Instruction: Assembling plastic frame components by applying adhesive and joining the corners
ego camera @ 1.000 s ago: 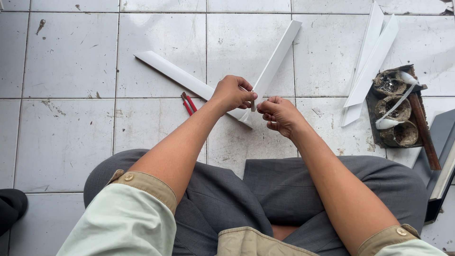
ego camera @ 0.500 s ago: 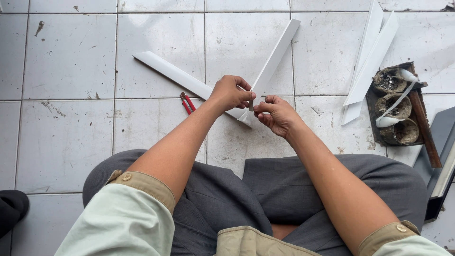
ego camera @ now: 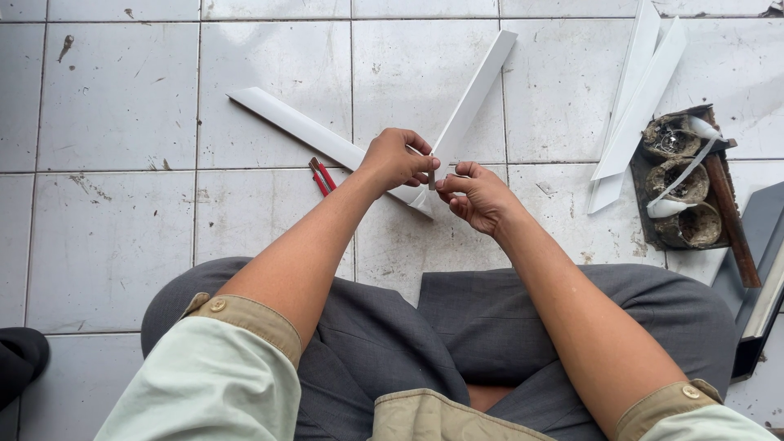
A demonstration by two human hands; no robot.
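- Bottom of the frame: the person sits cross-legged on the tile floor (ego camera: 106, 245), grey trousers (ego camera: 506, 327), pale green sleeves with tan cuffs, both forearms reaching up to the middle of the picture.
- Left hand (ego camera: 396, 159) is closed around the near end of a white strip (ego camera: 474, 94) that runs up and to the right from the hands. Fingers are curled tight, thumb side toward the other hand.
- Right hand (ego camera: 478, 196) sits just beside it, nearly touching, fingertips pinched on the same strip end or on some small bit right there. Too small to tell which, honestly.
- So both hands are together, both clamped at that one spot, centre of the frame.
- Compared with a second ago: pretty much nothing has moved. Same grip, same strip angle, hands maybe a hair closer together. Looks like slow fiddly work at the strip's tip, not a big move.
- Just behind the left hand, a second white strip (ego camera: 294, 126) lies flat, going off to the upper left.
- A red-handled tool (ego camera: 321, 175) lies on the floor left of the left wrist, touched by nobody.
- Farther out, upper right: two more white strips (ego camera: 641, 90) lying crossed.
- Right edge: a dark tray (ego camera: 645, 196) with grubby round parts in it and a rusty-looking bar (ego camera: 731, 224) beside it.
- Far lower left corner: something black (ego camera: 20, 359), cut off by the frame.
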